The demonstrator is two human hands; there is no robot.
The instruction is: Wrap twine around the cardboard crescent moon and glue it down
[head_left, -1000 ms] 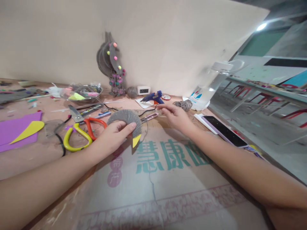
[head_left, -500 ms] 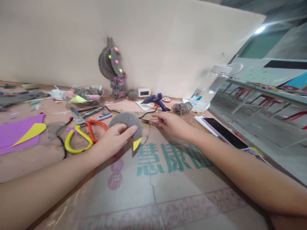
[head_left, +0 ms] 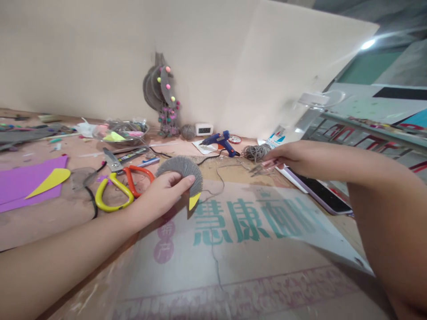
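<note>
Between the thumb and fingers of my left hand (head_left: 171, 189) is a crescent-shaped piece wrapped in grey yarn (head_left: 182, 166), its tip of yellow sheet (head_left: 194, 201) left bare. A loose grey strand (head_left: 223, 180) runs from near that tip across the board towards my right hand (head_left: 280, 156). My right hand is closed around a slim pointed metal tool (head_left: 257, 169), too blurred to tell whether it is tweezers or small scissors. It is beside the grey yarn bundle (head_left: 255, 152), over the board's right side.
Large scissors (head_left: 115, 191) with yellow and orange handles lie left, by purple sheets (head_left: 33, 184) and a yellow cutout (head_left: 50, 181). Behind are a blue glue gun (head_left: 222, 141), a clock (head_left: 204, 129) and a decorated grey piece (head_left: 162, 95). A phone (head_left: 320, 191) and a clear jug (head_left: 307, 111) stand right.
My right hand has moved right, away from the crescent, with the pointed tool, and the strand now stretches further across the board. My left hand keeps its hold on the crescent.
</note>
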